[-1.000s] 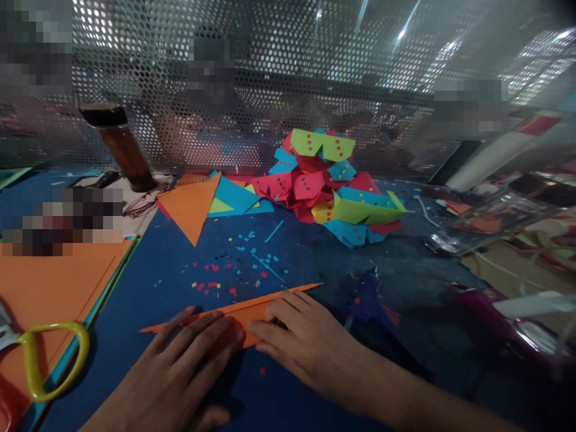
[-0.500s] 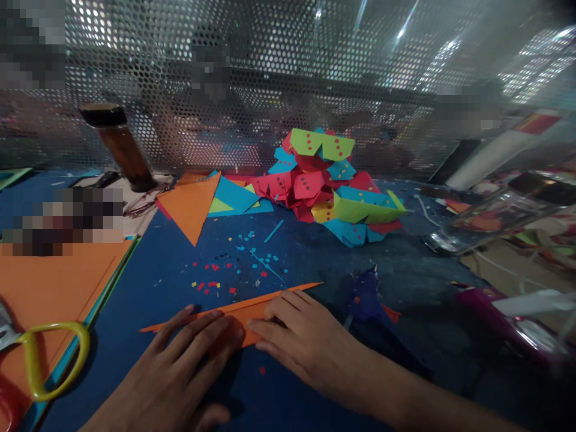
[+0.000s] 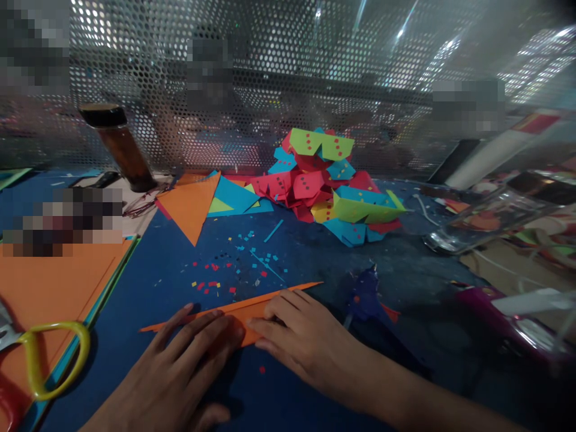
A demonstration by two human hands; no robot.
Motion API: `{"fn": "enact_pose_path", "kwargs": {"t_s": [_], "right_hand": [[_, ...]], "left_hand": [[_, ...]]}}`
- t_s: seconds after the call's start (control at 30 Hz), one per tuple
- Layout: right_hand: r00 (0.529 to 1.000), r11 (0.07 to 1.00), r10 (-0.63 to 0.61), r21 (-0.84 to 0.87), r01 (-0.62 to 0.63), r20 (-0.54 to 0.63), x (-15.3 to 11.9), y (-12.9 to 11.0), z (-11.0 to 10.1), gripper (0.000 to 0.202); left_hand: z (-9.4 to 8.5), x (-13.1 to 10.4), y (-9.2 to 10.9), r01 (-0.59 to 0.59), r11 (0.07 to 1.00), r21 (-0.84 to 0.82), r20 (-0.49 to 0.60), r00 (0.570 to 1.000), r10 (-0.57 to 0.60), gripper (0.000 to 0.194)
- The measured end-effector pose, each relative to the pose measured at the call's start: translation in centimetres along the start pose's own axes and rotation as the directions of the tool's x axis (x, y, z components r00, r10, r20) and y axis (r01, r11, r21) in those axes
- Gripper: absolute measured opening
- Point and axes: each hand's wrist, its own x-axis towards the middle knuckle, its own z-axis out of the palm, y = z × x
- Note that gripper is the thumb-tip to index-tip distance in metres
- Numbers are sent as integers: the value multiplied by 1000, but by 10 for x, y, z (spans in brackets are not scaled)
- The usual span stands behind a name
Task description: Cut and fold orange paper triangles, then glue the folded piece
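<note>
Hands flat, left hand, right hand, pressing folded orange paper

Both hands are bare: the left hand and the right hand carry no rings, gloves or watch; the right forearm is uncovered as far as it shows, with no sleeve, and the fingers have short, unpainted nails

Folded paper pile, orange triangle, yellow-handled scissors, brown bottle.
</note>
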Motion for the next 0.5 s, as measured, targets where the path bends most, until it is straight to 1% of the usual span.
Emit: {"fn": "enact_pose_path", "kwargs": {"t_s": [0.13,0.33,0.5], "right_hand": [[1000,1000,12,-7,-12,7,0,-1,0,25],[1000,1000,5,-2,-5,19,0,0,-1,25],[1000,1000,-6,5,6,9,0,0,-1,26]], "left_hand": [[-1,-1,0,0,1000,3,9,1000,0,60],[-1,-2,0,-23,999,48,15,1000,22,58],[-1,-3,0,-35,998,51,58,998,32,54]]}}
